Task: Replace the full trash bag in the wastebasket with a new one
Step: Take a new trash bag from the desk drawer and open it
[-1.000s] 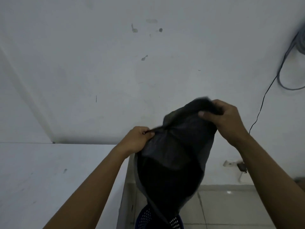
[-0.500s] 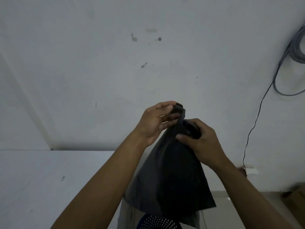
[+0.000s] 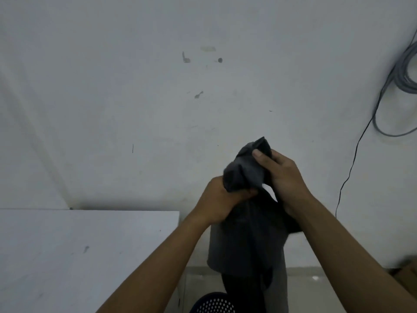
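A black trash bag (image 3: 246,240) hangs in front of me, held up at chest height, its lower part drooping toward the floor. My left hand (image 3: 222,201) grips the gathered neck of the bag from the left. My right hand (image 3: 281,175) pinches the bunched top of the bag with thumb and fingers, just above and to the right of the left hand. Below, at the bottom edge of the view, shows the dark blue perforated rim of the wastebasket (image 3: 214,304); the bag hides most of it.
A white table top (image 3: 79,256) fills the lower left. A white wall stands close ahead. A thin black cable (image 3: 352,163) and coiled grey cables (image 3: 404,71) hang at the right. A cardboard box corner (image 3: 406,276) lies at the lower right on the tiled floor.
Both hands have bunched the bag's top together. The left hand dropped below the right and closed round the neck; the right hand rose, pinching the top.
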